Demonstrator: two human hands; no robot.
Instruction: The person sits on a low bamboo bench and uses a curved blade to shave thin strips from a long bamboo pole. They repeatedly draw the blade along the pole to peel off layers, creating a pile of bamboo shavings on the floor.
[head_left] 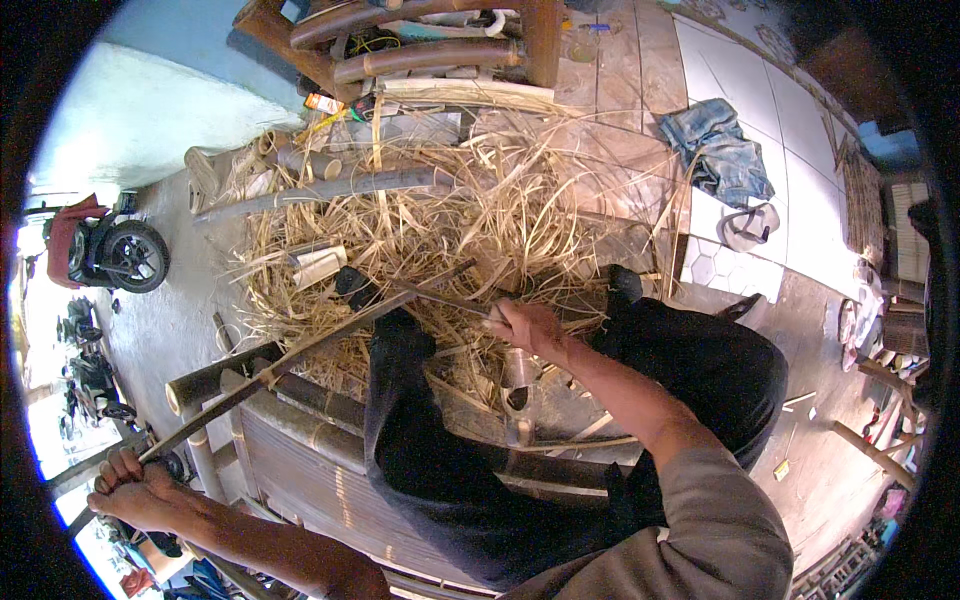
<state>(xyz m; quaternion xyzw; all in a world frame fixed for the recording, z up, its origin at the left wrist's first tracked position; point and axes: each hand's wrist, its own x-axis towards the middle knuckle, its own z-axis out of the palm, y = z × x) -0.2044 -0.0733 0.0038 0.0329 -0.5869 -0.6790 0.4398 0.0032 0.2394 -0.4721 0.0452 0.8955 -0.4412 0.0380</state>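
Note:
My left hand [135,490] is at the lower left, fingers closed around the near end of a long thin bamboo strip [300,350]. The strip runs up and to the right across my black-trousered knee [420,420] toward my right hand [525,325]. That hand is closed on a knife [440,298] whose dark blade lies against the strip near its far end. Pale bamboo shavings [450,220] lie heaped on the floor just beyond both hands.
Bamboo poles [320,190] lie at the back of the heap, near a wooden chair frame [420,40]. I sit on a bamboo bench [300,470]. Crumpled jeans [725,150] and a sandal [750,225] lie at right. A red motorbike [105,250] stands far left.

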